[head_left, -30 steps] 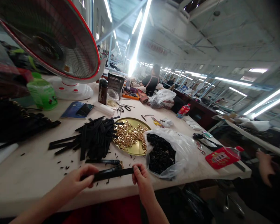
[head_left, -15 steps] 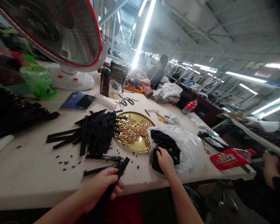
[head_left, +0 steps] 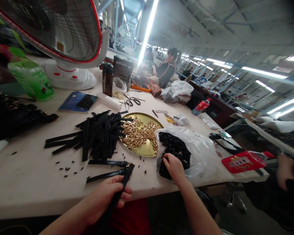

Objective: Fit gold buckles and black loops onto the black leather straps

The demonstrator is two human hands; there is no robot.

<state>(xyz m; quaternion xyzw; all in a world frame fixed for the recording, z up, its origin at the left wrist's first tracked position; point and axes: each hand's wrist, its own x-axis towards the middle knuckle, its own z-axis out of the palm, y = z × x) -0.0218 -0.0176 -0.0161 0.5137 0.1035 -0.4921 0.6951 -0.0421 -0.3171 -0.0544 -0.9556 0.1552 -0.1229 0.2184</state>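
My left hand is closed around a flat black strap, its end pointing up and away over the table edge. Just beyond it lie two finished-looking straps with loops near their ends. My right hand is at the mouth of a clear plastic bag, thumb and fingers pinched among small black pieces; its fingertips are partly hidden. Between the hands and farther back, a round gold tray bears many small gold metal fittings. A heap of black straps lies left of the tray.
Small black bits are scattered at left. A fan, a blue booklet, a dark bottle and scissors stand or lie farther back. A red bottle lies at the right edge. Another person sits beyond.
My right fingertips have shifted slightly among the black pieces and drawn closer together. The left hand still holds the strap; the whole view has tilted a little.
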